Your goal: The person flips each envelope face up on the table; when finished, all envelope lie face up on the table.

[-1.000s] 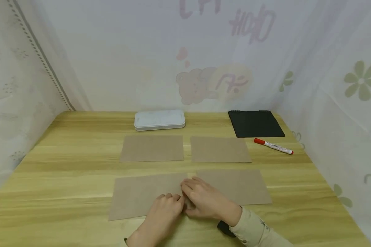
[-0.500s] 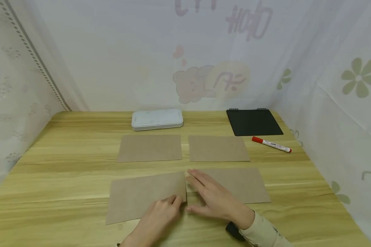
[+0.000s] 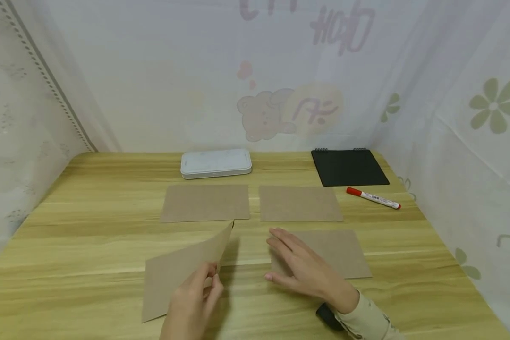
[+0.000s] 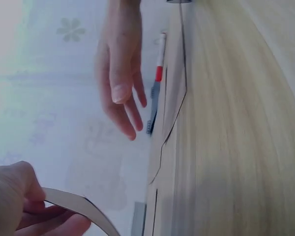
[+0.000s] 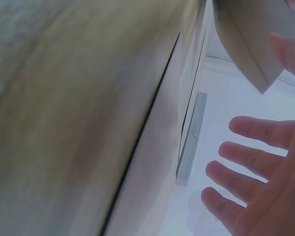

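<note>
Well, farthest left on the pale wood-grain table (image 3: 89, 212) is a brown rectangular sheet of card (image 3: 172, 278), its right end raised and bent upward; whether its left end rests flat is hard to tell. The left hand (image 3: 189, 300) has it in a pinching grip near the right edge. Beyond lies a second flat brown card (image 3: 206, 203), with a white, round-cornered flat case (image 3: 216, 163) behind it. Further right is a third brown card (image 3: 301, 204), level with the second. Nearer, the right hand (image 3: 306, 269), in a beige sleeve (image 3: 367, 317), hovers with fingers spread and its grip holding nothing, above the left part of a fourth brown card (image 3: 342, 252). At far right sit a black spiral-bound notebook (image 3: 349, 167) and, just in front, a red-capped white marker (image 3: 373, 197).
</note>
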`<move>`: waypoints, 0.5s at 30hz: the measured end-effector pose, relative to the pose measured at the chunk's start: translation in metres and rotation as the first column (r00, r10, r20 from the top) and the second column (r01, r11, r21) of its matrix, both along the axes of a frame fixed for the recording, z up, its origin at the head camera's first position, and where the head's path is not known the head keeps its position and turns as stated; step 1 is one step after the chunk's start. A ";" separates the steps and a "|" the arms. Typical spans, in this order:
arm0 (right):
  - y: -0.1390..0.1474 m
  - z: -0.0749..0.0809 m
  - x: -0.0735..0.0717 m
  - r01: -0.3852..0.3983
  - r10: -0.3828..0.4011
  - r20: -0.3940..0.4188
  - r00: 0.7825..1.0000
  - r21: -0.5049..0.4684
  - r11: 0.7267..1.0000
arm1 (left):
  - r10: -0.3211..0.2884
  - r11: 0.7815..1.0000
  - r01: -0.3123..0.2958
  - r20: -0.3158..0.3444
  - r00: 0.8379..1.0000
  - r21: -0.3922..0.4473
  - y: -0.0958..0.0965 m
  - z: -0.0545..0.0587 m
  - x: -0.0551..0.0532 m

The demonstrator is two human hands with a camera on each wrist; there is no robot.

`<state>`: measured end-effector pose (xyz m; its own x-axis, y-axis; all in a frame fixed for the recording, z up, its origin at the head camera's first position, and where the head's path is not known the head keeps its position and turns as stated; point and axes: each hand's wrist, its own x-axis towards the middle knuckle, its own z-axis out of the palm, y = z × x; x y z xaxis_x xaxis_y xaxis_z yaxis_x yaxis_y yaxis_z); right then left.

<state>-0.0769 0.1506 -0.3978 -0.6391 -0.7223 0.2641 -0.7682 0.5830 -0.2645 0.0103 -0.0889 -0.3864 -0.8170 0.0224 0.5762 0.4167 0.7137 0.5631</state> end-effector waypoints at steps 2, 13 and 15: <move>0.000 0.000 0.000 0.004 -0.004 0.001 1.000 0.003 1.000 | 0.017 0.999 -0.016 -0.019 1.000 0.040 -0.002 0.000 0.002; -0.002 -0.001 0.003 0.021 -0.022 0.066 0.998 0.025 0.999 | 0.124 0.981 -0.092 -0.192 0.974 0.169 -0.012 0.001 0.008; -0.003 -0.001 0.003 0.025 -0.026 0.075 0.997 0.023 0.999 | 0.167 0.973 -0.131 -0.187 0.968 0.192 -0.014 0.003 0.010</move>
